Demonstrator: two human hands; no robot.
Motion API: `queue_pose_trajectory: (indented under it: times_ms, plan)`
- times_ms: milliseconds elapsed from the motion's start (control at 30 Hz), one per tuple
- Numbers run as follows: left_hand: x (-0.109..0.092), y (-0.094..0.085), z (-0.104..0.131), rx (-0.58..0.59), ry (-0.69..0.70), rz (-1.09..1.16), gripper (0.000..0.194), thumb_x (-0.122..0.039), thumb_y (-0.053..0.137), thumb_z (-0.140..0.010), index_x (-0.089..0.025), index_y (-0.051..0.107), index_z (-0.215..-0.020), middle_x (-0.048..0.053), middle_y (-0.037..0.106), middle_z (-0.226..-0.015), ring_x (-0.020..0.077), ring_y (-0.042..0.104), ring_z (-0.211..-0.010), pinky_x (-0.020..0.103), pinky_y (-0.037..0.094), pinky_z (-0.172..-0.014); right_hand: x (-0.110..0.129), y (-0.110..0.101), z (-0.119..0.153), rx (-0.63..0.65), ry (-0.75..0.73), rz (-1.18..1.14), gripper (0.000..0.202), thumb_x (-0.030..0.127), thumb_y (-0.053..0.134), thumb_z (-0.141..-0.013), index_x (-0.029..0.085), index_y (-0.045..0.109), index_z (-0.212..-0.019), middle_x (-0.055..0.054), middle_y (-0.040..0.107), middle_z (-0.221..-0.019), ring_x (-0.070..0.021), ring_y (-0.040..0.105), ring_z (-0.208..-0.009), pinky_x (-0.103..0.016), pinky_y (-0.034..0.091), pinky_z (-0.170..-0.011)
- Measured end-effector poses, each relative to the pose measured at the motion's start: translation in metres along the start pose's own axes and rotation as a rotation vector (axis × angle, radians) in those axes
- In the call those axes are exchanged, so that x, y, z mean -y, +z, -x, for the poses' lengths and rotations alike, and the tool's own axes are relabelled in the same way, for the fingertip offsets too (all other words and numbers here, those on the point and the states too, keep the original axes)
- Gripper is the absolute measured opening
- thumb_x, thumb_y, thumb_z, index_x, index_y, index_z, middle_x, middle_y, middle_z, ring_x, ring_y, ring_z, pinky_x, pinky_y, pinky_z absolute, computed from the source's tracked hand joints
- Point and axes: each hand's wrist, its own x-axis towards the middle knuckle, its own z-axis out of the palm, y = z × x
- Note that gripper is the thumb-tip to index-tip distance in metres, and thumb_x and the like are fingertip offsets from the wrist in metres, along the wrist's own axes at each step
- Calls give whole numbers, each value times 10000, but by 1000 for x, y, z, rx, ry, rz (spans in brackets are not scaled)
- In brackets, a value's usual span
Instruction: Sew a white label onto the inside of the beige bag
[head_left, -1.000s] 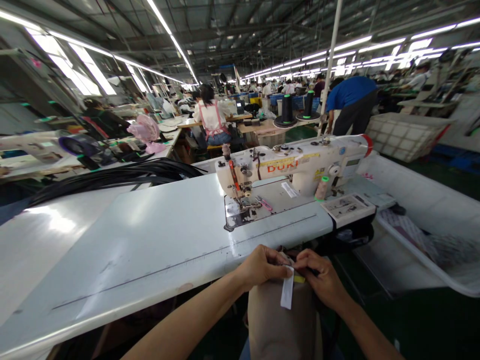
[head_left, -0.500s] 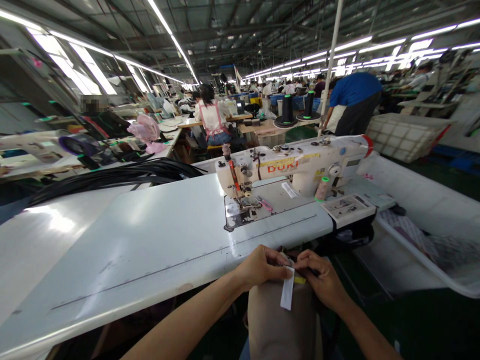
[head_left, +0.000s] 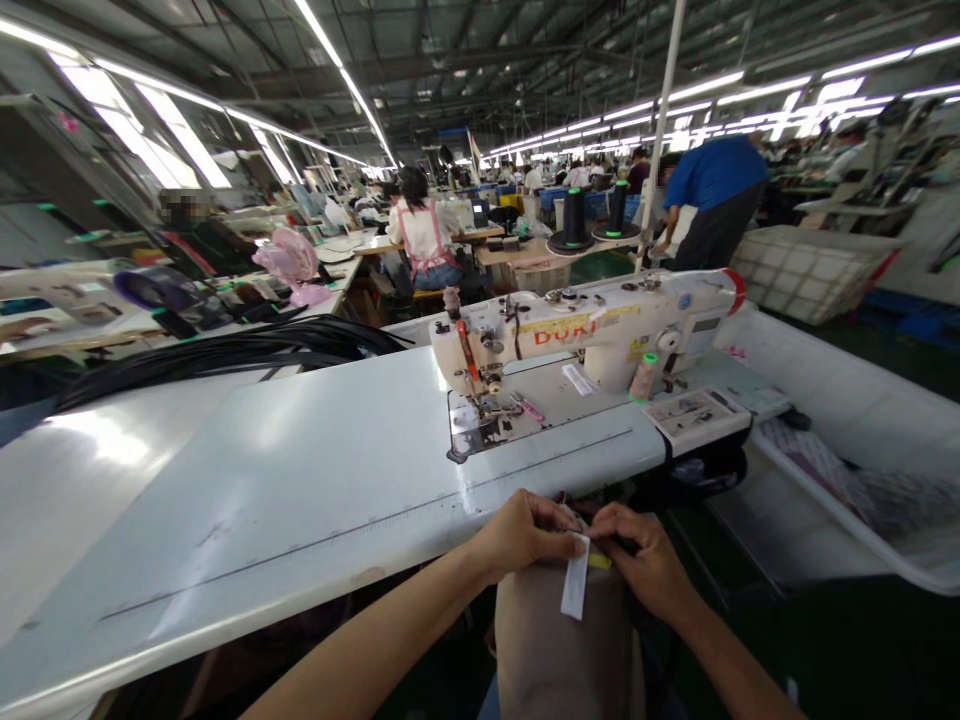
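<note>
A brown-grey sewn piece, perhaps a bag (head_left: 562,650), lies across my lap below the table edge. A white label strip (head_left: 574,585) hangs down over it, its top end pinched between the thumb and fingers of my left hand (head_left: 532,530). Close by on the right, my right hand (head_left: 637,550) is closed with its fingertips at the upper edge of the piece. A bit of yellow (head_left: 599,560) shows between the hands. What exactly the right fingertips pinch is too small to make out.
Ahead stands a sewing machine (head_left: 555,335) on a pale table (head_left: 300,480) with a printed ruler line. Pink thread snips (head_left: 529,406), a white strip (head_left: 578,379) and a thread cone (head_left: 643,378) lie around it. Black strips (head_left: 225,355) are at left, a white bin (head_left: 847,400) at right. Co-workers are beyond.
Both hands stay almost in place on the piece, with only slight finger movement. In the background, the bent-over person in blue has shifted a little.
</note>
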Motion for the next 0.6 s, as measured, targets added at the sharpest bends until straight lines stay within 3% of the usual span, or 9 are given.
queue_pose_trajectory:
  times_ms: [200, 367, 500, 600]
  plan:
    - [1, -1, -1, -20, -11, -35, 235, -305, 829, -558, -123, 746, -680, 42, 676, -766, 131, 546, -661, 241, 412, -603, 10, -1, 1, 7, 40, 33, 100, 277, 610, -837, 199, 654, -792, -17, 652, -842, -171, 615, -864, -287, 457, -811]
    - [-2, 0, 2, -2, -24, -14, 251, -314, 831, -559, -120, 742, -691, 41, 682, -768, 130, 556, -654, 245, 428, -621, 16, -6, -2, 75, 124, 17, 178, 260, 590, -845, 216, 589, -1018, -8, 634, -889, -165, 610, -863, -294, 466, -798]
    - [0, -1, 2, 2, -5, -15, 241, -308, 830, -566, -122, 738, -688, 42, 683, -796, 128, 555, -663, 241, 430, -622, 20, -5, -4, 40, 103, 41, 51, 236, 586, -838, 204, 565, -870, 4, 610, -820, -155, 604, -791, -281, 474, -734]
    - [2, -1, 3, -22, 23, -23, 232, -301, 828, -575, -123, 737, -693, 42, 680, -789, 132, 555, -678, 243, 432, -634, 32, -8, -1, 27, 22, 151, 89, 266, 553, -869, 218, 613, -914, -29, 643, -933, -176, 608, -902, -311, 471, -819]
